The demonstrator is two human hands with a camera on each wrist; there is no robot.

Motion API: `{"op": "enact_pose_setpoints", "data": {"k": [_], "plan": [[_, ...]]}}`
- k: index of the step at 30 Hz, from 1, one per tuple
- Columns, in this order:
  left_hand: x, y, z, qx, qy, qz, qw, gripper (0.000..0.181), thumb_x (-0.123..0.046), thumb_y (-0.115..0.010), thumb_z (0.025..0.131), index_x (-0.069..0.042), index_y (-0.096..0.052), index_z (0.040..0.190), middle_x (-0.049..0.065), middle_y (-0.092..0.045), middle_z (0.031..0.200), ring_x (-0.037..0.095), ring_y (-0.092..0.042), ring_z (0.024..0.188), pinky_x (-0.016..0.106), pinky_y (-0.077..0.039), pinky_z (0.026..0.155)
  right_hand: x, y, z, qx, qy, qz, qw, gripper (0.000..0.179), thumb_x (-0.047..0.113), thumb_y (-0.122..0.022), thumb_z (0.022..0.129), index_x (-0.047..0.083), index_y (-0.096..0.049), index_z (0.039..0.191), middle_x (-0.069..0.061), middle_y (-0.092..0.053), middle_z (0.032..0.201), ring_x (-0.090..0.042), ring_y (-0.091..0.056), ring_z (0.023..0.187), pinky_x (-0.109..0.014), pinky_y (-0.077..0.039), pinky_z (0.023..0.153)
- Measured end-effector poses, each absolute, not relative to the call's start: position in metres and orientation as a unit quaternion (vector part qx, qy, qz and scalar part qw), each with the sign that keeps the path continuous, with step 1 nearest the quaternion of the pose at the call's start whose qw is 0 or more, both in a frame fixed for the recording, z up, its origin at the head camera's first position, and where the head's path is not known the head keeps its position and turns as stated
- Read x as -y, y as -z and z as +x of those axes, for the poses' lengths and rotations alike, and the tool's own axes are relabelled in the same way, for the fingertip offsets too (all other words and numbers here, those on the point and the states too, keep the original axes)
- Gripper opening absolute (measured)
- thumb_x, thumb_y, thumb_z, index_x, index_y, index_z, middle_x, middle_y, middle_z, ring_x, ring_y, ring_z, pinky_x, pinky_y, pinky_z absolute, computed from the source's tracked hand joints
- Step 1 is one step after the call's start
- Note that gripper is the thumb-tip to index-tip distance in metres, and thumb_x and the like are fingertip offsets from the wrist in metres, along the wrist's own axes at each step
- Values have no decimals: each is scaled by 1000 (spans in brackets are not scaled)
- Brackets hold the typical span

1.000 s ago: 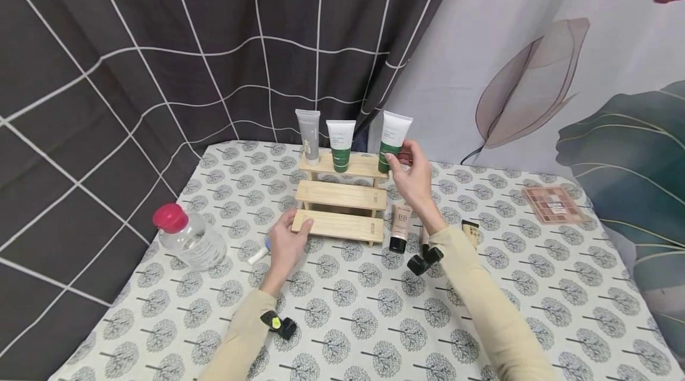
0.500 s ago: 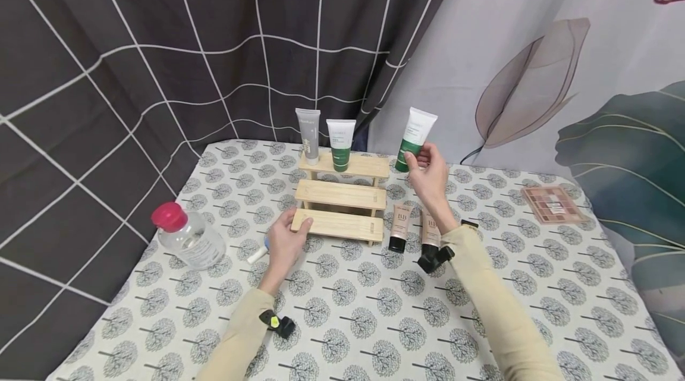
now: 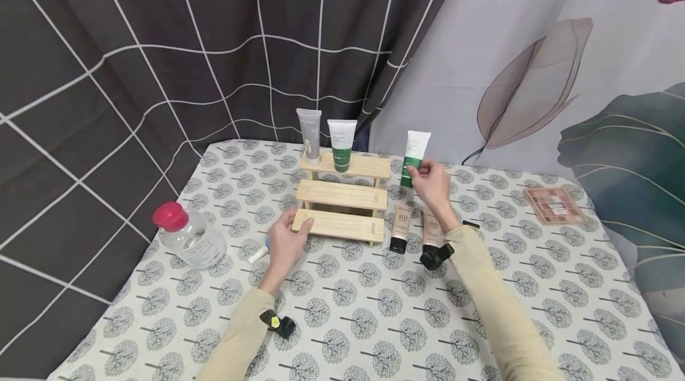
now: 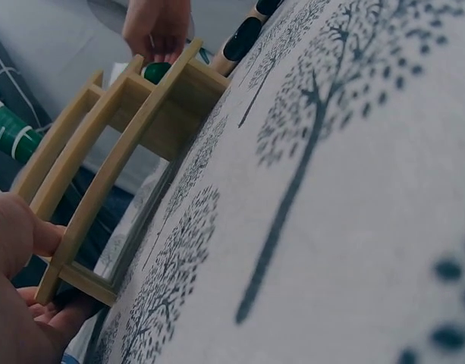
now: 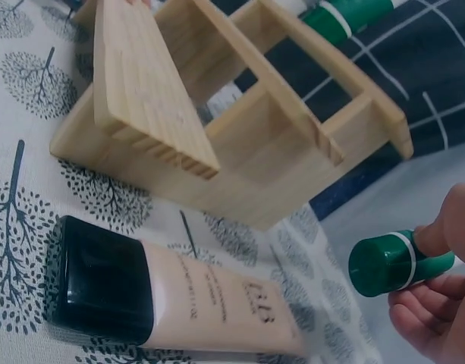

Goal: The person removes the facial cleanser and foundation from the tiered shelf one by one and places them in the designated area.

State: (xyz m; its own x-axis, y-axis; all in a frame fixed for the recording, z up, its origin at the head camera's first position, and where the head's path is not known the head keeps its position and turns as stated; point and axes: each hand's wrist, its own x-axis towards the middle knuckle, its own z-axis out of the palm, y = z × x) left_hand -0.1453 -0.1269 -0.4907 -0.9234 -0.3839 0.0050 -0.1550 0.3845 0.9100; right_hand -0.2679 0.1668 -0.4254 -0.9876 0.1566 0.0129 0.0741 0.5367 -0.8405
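Note:
My left hand (image 3: 286,242) grips the left end of the lowest step of a three-step wooden rack (image 3: 342,194), thumb on top and fingers beneath. To the right of the rack, my right hand (image 3: 431,183) pinches a white and green squeeze tube (image 3: 414,158) near its green cap end, cap downward. In the right wrist view the tube's green cap (image 5: 380,264) points toward the rack. On the top step stand a grey tube (image 3: 308,136) and a second white and green tube (image 3: 341,144), side by side. The two lower steps carry nothing.
Two beige BB cream tubes (image 3: 401,227) with black caps lie right of the rack, one partly behind the right wrist strap. A clear bottle with a pink cap (image 3: 189,237) is at left, a white stick (image 3: 259,254) beside the left hand, an eyeshadow palette (image 3: 555,205) at far right.
My right hand has moved the white and green tube off the rack's top step, to the right and then lower toward the table. My left hand has stayed on the rack.

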Motion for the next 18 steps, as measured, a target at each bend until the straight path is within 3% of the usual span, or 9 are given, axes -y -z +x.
{"op": "enact_pose_setpoints", "data": {"k": [4, 7, 13, 18], "plan": [[127, 493, -144, 826, 529, 162, 109, 56, -18, -77, 90, 3, -56, 137, 26, -66, 130, 37, -70, 114, 38, -62, 91, -171, 437, -271, 881, -466, -85, 6, 38, 22, -61, 100, -7, -58, 126, -23, -66, 116, -25, -65, 93, -29, -61, 79], [126, 493, -144, 828, 526, 162, 111, 55, -18, -77, 90, 3, -57, 136, 26, -66, 129, 37, -70, 114, 38, -62, 91, -173, 445, -273, 876, -473, -92, -21, 40, 22, -61, 100, -8, -57, 126, -23, -66, 114, -24, -65, 89, -31, -62, 78], [127, 492, -144, 825, 530, 160, 115, 55, -17, -77, 90, 4, -57, 136, 26, -66, 129, 37, -69, 116, 39, -62, 92, -175, 454, -279, 877, -467, -99, -53, 48, 26, -61, 101, -10, -53, 131, -29, -66, 121, -34, -70, 101, -37, -64, 85], [128, 491, -145, 822, 535, 157, 118, 54, -17, -78, 89, 4, -57, 135, 26, -67, 128, 37, -70, 113, 38, -62, 90, -177, 457, -284, 880, -456, -105, -82, 50, 31, -61, 101, -10, -55, 128, -30, -65, 124, -32, -69, 103, -30, -63, 82]]}}
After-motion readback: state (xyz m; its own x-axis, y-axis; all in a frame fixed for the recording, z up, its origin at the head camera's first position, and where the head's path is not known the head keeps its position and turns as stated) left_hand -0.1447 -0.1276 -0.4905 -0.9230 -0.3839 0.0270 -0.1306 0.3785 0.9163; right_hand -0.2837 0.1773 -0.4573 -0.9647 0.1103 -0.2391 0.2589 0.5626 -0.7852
